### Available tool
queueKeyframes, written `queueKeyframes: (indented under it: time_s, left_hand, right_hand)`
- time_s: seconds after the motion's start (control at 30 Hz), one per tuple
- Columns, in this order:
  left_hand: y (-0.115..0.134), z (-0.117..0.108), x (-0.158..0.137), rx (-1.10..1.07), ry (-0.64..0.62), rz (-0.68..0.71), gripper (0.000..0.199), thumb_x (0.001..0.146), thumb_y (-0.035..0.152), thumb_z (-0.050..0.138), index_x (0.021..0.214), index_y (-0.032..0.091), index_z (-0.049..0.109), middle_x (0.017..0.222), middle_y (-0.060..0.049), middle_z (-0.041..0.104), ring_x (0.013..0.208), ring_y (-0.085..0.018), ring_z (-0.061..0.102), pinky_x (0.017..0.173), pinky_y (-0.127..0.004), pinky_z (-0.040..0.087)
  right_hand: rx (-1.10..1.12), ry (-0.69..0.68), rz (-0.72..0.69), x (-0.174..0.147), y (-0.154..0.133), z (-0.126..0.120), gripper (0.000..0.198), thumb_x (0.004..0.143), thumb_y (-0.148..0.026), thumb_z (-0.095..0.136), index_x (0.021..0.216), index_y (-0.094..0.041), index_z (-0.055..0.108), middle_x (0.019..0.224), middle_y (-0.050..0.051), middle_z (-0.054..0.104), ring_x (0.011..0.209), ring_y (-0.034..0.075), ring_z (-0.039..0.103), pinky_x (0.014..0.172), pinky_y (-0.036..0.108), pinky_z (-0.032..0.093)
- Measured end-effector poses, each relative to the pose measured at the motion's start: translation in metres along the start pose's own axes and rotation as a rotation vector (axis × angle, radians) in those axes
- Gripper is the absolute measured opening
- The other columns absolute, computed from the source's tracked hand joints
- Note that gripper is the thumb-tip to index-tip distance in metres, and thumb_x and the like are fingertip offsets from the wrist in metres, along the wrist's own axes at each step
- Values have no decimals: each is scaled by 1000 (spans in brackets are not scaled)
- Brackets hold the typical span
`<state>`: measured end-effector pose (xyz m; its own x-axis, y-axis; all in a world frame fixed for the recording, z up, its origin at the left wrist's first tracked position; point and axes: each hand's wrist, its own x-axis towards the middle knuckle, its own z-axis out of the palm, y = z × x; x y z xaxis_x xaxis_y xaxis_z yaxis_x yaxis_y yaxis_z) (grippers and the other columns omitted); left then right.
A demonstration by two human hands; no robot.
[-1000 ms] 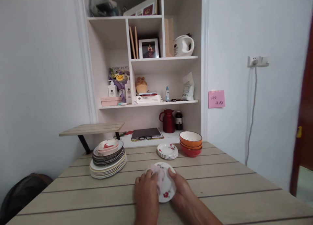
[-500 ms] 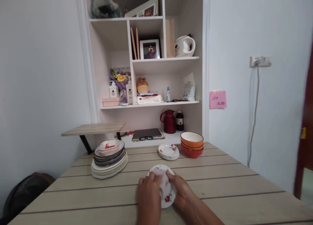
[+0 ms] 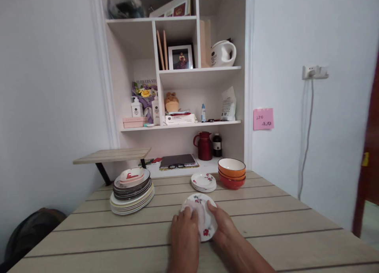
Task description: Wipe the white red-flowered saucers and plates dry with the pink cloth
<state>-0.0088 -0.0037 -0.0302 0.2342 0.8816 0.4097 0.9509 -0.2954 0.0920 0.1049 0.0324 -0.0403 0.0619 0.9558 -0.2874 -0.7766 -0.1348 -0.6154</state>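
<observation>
Over the front of the table, my right hand (image 3: 223,222) grips a small white plate (image 3: 211,221) with red flowers by its right edge, thumb on top. My left hand (image 3: 186,231) has its fingers bent over a pale pinkish cloth (image 3: 199,209) and presses it against the plate's left part. Part of the plate is covered by the cloth and fingers. Behind it lies a stack of similar flowered plates (image 3: 203,181). Beside that stack, to the right, stand nested orange and red bowls (image 3: 231,173).
At the left of the wooden table (image 3: 142,235) is a tall pile of plates (image 3: 132,196) topped by small dishes. A raised wooden shelf (image 3: 112,156) stands behind that pile. Farther back are a red jug (image 3: 204,146), a dark bottle (image 3: 217,145) and a laptop (image 3: 177,160).
The plate and both hands have shifted slightly up and to the right. The cloth has moved toward the plate's left side, so more of the flower pattern shows.
</observation>
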Motion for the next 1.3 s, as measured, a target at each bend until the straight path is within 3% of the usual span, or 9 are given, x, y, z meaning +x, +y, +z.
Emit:
queueKeyframes:
  time_s: [0.23, 0.37, 0.5, 0.63, 0.8, 0.97, 1.13, 1.3]
  left_hand:
    - [-12, -8, -1, -45, 19, -60, 44, 88, 6, 40, 110, 30, 69, 109, -4, 66, 93, -20, 61, 81, -34, 37]
    - [-22, -15, -2, -66, 56, -140, 43, 90, 9, 42, 114, 34, 67, 106, -3, 66, 97, -19, 61, 82, -35, 32]
    - [-22, -15, -2, -39, 69, -182, 40, 92, 14, 42, 119, 34, 65, 107, -5, 66, 98, -20, 60, 83, -36, 30]
    - [-16, -11, -2, -23, 42, -146, 42, 93, 13, 41, 123, 32, 63, 108, -6, 66, 97, -22, 61, 84, -37, 33]
    - [-2, -7, -3, -32, -30, -29, 43, 94, 14, 35, 120, 31, 65, 118, -5, 62, 98, -22, 59, 85, -34, 36]
    - [-6, -14, -1, -46, -92, -91, 41, 94, 16, 36, 115, 32, 67, 116, -5, 63, 98, -21, 60, 82, -34, 37]
    - [-22, -21, 0, -32, -43, -228, 42, 94, 14, 38, 121, 35, 64, 109, -5, 67, 99, -20, 62, 81, -35, 34]
    - [-21, -17, -2, 29, -24, -253, 41, 94, 13, 39, 124, 32, 61, 100, -5, 68, 95, -21, 63, 80, -36, 34]
  right_hand:
    - [-58, -117, 48, -4, 14, 4, 16, 81, -16, 62, 97, -15, 62, 61, 4, 72, 54, 20, 67, 64, 34, 54]
    - [-48, -154, 51, -8, 17, 8, 21, 79, -17, 63, 100, -14, 61, 63, 5, 72, 57, 22, 69, 64, 34, 54]
    - [-38, -83, 27, -10, 12, 9, 28, 79, -18, 63, 107, -13, 59, 64, 6, 73, 57, 24, 69, 63, 36, 54]
    - [-27, -3, -30, -11, 2, 8, 32, 80, -18, 62, 112, -14, 59, 66, 7, 74, 57, 24, 69, 62, 36, 54]
    - [-43, -27, -15, -9, -1, 5, 19, 82, -18, 61, 101, -16, 61, 64, 5, 74, 56, 22, 69, 62, 34, 54]
    - [-100, -105, 1, -11, 9, 8, 9, 84, -17, 57, 92, -16, 61, 63, 5, 73, 53, 21, 68, 58, 32, 53]
    - [-98, -142, 5, -15, 16, 12, 20, 80, -17, 60, 100, -13, 61, 65, 8, 74, 57, 23, 69, 62, 34, 53]
    - [-53, -52, -4, -13, 11, 10, 34, 80, -18, 61, 113, -12, 59, 64, 7, 74, 56, 25, 69, 63, 36, 54]
